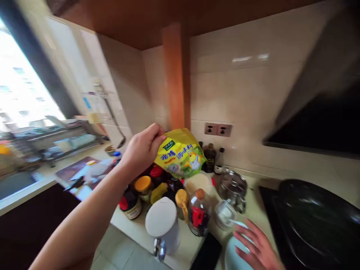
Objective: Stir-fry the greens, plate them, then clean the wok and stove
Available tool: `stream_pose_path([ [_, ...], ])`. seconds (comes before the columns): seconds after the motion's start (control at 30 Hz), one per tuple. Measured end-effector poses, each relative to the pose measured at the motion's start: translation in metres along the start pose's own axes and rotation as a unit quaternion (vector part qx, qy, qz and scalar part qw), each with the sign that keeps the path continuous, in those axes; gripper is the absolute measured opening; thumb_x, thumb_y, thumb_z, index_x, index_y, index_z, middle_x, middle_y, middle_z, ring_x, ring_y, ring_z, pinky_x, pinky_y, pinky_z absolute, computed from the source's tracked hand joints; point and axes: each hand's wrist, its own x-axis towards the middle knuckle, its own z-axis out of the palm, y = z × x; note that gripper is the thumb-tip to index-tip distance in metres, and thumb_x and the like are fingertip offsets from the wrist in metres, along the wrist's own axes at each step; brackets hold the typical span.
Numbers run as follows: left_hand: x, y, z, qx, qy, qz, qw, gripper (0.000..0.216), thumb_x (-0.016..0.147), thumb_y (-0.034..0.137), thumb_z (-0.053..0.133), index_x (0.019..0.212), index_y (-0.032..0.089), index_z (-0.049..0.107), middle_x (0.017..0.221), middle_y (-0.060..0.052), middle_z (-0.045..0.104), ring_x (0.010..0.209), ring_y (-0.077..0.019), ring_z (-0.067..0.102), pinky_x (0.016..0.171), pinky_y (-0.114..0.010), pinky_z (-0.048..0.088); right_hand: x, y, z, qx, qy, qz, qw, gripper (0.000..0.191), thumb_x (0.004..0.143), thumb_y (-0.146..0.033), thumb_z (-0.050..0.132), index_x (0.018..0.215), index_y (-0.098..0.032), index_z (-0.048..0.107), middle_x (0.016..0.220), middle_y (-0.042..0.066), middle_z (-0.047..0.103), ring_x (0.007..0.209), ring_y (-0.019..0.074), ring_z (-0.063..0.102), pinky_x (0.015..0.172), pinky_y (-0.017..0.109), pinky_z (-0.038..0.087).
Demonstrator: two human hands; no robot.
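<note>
Over on the far left of the frame it's just the dish rack (53, 138) under the window and a cutting board (75, 170) on the counter (135, 227). It's all smeared with motion blur, so don't ask me for details. Moving toward the middle, my left hand (143, 150) is up above the condiment crowd, thumb and fingers pinched shut on the top left corner of the yellow pouch (181, 153). That pouch sits pretty much dead center of the frame, hanging in the air at a tilt, clear of everything below it.

Handling-wise, my read is that it's a soft film bag, crinkly, with a loose filling that slumps to the low end. It looks light, going by how it dangles from a one-corner pinch. Glossy film is probably a bit slippery, so I'd say the flat sealed top edge is the spot to grab. The puffy belly would just squish and shift. It's not fragile, though I can't see whether it's been opened.

Right under it are a yellow-lidded jar (143, 185), a white jug (162, 223) and a bottle with a red label (199, 213), packed close together. A small glass jar (225, 213) stands just right of those, near a steel pot (233, 185).

Lower right, my right hand (257, 247) is flat with fingers spread, holding nothing, over a pale blue dish (233, 258). I can't tell through the blur whether it's actually touching. A black wok (317, 213) fills the right edge.
</note>
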Motion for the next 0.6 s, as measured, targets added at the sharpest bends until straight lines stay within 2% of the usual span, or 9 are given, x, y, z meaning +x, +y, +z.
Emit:
stream_pose_path([
  [0.03,-0.010,0.021,0.005,-0.055,-0.019,0.017,0.998,0.018,0.084,0.037,0.043,0.074,0.023,0.048,0.060,0.006,0.050,0.056,-0.0124,0.049,0.056,-0.023,0.039,-0.005,-0.007,0.004,0.041,-0.009,0.003,0.999,0.077,0.069,-0.070,0.064,0.136,-0.037,0.045,0.124,0.014,0.062,0.112,0.0334,0.062,0.080,0.047,0.057],
  [0.1,-0.033,0.059,0.022,-0.162,-0.062,0.054,0.983,0.020,0.084,0.038,0.046,0.070,0.024,0.047,0.057,0.006,0.049,0.050,-0.0114,0.046,0.050,-0.022,0.037,-0.015,-0.019,0.009,0.253,-0.098,0.031,0.962,0.098,0.060,-0.070,0.072,0.143,-0.037,0.033,0.140,0.015,0.050,0.126,0.0352,0.051,0.090,0.055,0.050],
  [0.13,-0.044,0.077,0.032,-0.210,-0.088,0.072,0.971,0.021,0.085,0.039,0.047,0.070,0.024,0.047,0.056,0.006,0.049,0.048,-0.0112,0.045,0.046,-0.022,0.037,-0.022,-0.023,0.009,0.308,-0.121,0.036,0.943,0.101,0.054,-0.071,0.076,0.141,-0.036,0.037,0.138,0.015,0.053,0.127,0.0359,0.050,0.091,0.057,0.048],
  [0.2,-0.067,0.110,0.052,-0.285,-0.139,0.086,0.945,0.022,0.086,0.039,0.047,0.070,0.025,0.049,0.054,0.006,0.049,0.045,-0.0113,0.044,0.042,-0.022,0.036,-0.039,-0.026,0.003,0.376,-0.134,0.043,0.916,0.094,0.053,-0.069,0.078,0.134,-0.032,0.048,0.132,0.013,0.059,0.126,0.0361,0.050,0.096,0.058,0.044],
  [0.27,-0.087,0.138,0.070,-0.333,-0.180,0.086,0.921,0.020,0.088,0.038,0.048,0.073,0.025,0.053,0.057,0.005,0.054,0.047,-0.0123,0.048,0.044,-0.023,0.041,-0.061,-0.021,-0.013,0.389,-0.098,0.049,0.915,0.079,0.061,-0.064,0.075,0.128,-0.028,0.056,0.125,0.012,0.064,0.124,0.0350,0.053,0.100,0.058,0.042],
  [0.33,-0.104,0.160,0.087,-0.370,-0.221,0.097,0.897,0.014,0.087,0.037,0.052,0.086,0.025,0.058,0.070,0.002,0.064,0.059,-0.0151,0.058,0.055,-0.025,0.048,-0.084,-0.006,-0.039,0.394,-0.034,0.057,0.917,0.068,0.069,-0.060,0.070,0.127,-0.026,0.057,0.122,0.011,0.066,0.121,0.0336,0.055,0.103,0.057,0.040],
  [0.4,-0.117,0.179,0.105,-0.403,-0.275,0.112,0.866,0.020,0.085,0.036,0.057,0.103,0.026,0.059,0.090,-0.002,0.069,0.079,-0.0190,0.064,0.070,-0.028,0.052,-0.106,0.015,-0.072,0.404,0.034,0.071,0.911,0.065,0.072,-0.057,0.069,0.128,-0.026,0.057,0.122,0.011,0.067,0.119,0.0333,0.057,0.103,0.055,0.041],
  [0.47,-0.128,0.200,0.125,-0.436,-0.330,0.112,0.830,0.025,0.086,0.033,0.057,0.110,0.025,0.057,0.101,-0.005,0.068,0.090,-0.0207,0.064,0.079,-0.030,0.052,-0.124,0.034,-0.107,0.411,0.097,0.102,0.901,0.064,0.073,-0.055,0.069,0.129,-0.026,0.058,0.122,0.012,0.067,0.118,0.0345,0.058,0.101,0.055,0.043],
  [0.6,-0.152,0.254,0.161,-0.561,-0.400,0.054,0.722,0.016,0.088,0.031,0.056,0.100,0.022,0.053,0.090,-0.005,0.063,0.081,-0.0171,0.061,0.071,-0.027,0.050,-0.159,0.055,-0.173,0.341,0.198,0.175,0.902,0.067,0.071,-0.055,0.069,0.130,-0.024,0.058,0.119,0.015,0.068,0.113,0.0414,0.060,0.095,0.062,0.046],
])
